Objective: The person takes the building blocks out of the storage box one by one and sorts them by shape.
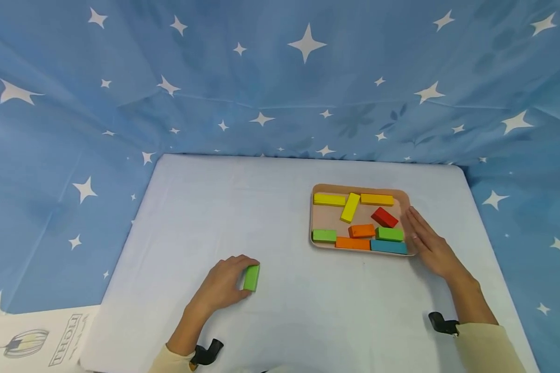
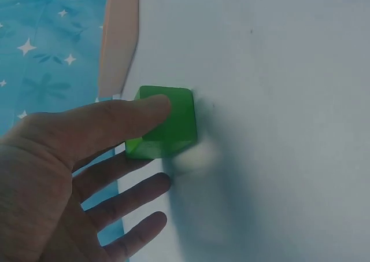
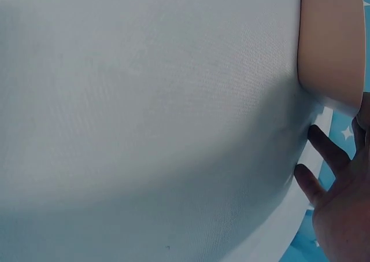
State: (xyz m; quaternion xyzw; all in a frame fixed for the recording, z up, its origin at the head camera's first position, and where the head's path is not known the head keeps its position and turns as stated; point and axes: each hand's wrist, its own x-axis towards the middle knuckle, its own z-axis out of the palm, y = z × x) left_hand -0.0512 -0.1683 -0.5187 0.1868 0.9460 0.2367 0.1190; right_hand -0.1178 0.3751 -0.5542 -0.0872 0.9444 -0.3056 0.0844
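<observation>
My left hand (image 1: 221,285) pinches a green block (image 1: 251,278) between thumb and fingers, left of the tray. From the left wrist, the thumb presses one face of this block (image 2: 180,120), while the lower fingers stay spread off it. At the right lies a shallow, light-wood tray (image 1: 329,216) with rounded corners. My right hand (image 1: 436,252) rests along the tray's right end with fingers nearly straight. In the right wrist view, fingers of that hand (image 3: 347,216) are beside the tray's outer wall (image 3: 332,48); part of the hand is cut off.
Inside the tray lie several blocks: yellow (image 1: 329,200), red (image 1: 385,217), orange (image 1: 352,243), green (image 1: 324,236) and blue (image 1: 389,247). A white-covered table (image 1: 224,202) holds everything. Blue star-patterned cloth (image 1: 261,77) surrounds it, and a printed whisk cloth (image 1: 32,336) sits at lower left.
</observation>
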